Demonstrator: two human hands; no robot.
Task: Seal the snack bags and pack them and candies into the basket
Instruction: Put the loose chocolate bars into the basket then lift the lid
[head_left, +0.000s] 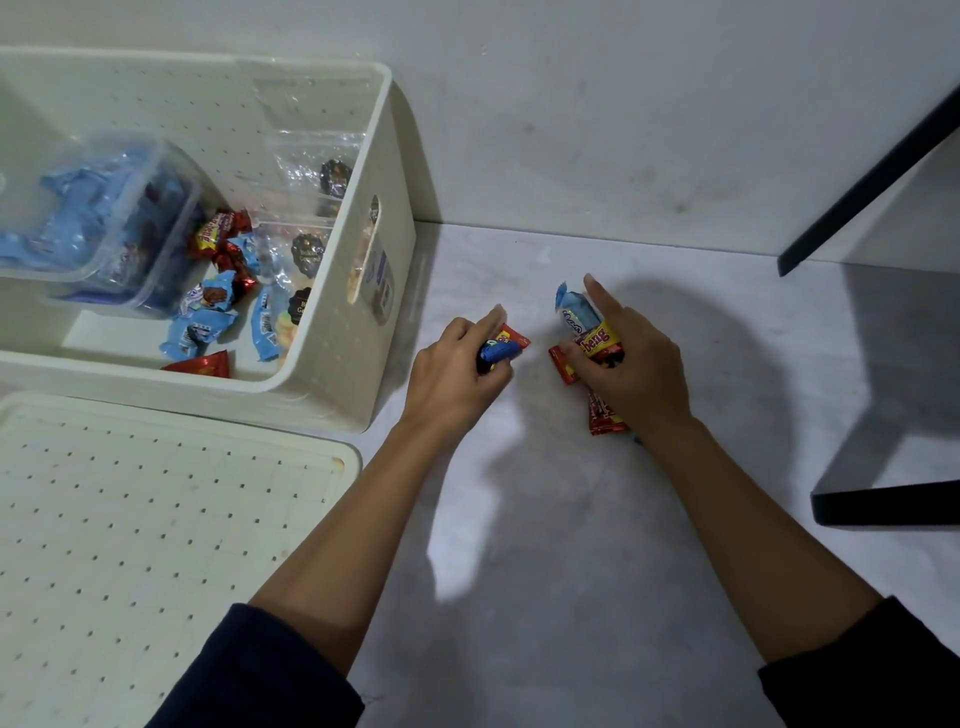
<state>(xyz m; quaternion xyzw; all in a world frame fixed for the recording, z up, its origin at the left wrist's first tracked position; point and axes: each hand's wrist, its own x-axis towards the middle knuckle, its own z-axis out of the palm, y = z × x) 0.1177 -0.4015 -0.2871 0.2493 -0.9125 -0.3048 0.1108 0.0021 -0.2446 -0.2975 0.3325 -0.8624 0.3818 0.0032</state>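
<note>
Fingers of the left hand: curled round a blue candy and a red-and-yellow candy, with the forefinger laid along the top, apparently so that the pair is kept from slipping. Fingers of the right hand: the forefinger is held straight beside a pale blue candy, and the others and the thumb are closed over a yellow-and-red candy and a red candy. A further red wrapper is seen under the heel of that hand; whether it is gripped cannot be told. Both clutches are held low on the pale marbled surface, the hands near each other, which suggests that the last loose pieces are being gathered for one trip. Basket: white, perforated, open, set just left of the left hand and so within easy reach. Contents: loose candies in blue and red wrappers on its floor; clear snack bags stood against its right wall, their seals too faint to be judged; a clear tub of blue wrappers at its left. Lid: laid flat in front of the basket, presumably kept off until packing is finished. Dark frame: at the far right, well apart from the hands. Task judged near its end, with the held candies not yet placed in the basket.
</note>
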